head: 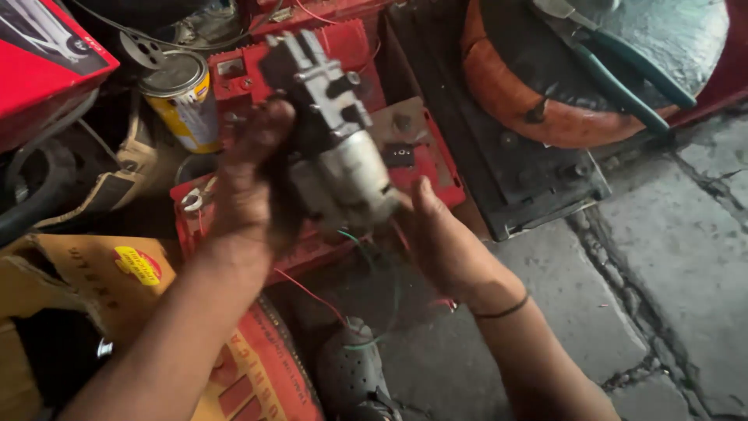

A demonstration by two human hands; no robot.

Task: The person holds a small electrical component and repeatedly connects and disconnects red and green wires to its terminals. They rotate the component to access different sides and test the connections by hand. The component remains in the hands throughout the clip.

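both hands hold a small electric motor [339, 148] — a grey metal cylinder with a dark bracketed head — lifted above a red battery case [413, 164]. the left hand [249, 187] wraps its fingers tight around the motor's left side; the right hand [440, 238] cups the motor's lower right end, thumb pressed to it, fingers curled under. thin red and green wires [351, 312] trail below the motor. a yellow tin can [185, 97] stands left of the motor, and green-handled pliers [623, 70] lie well to its right.
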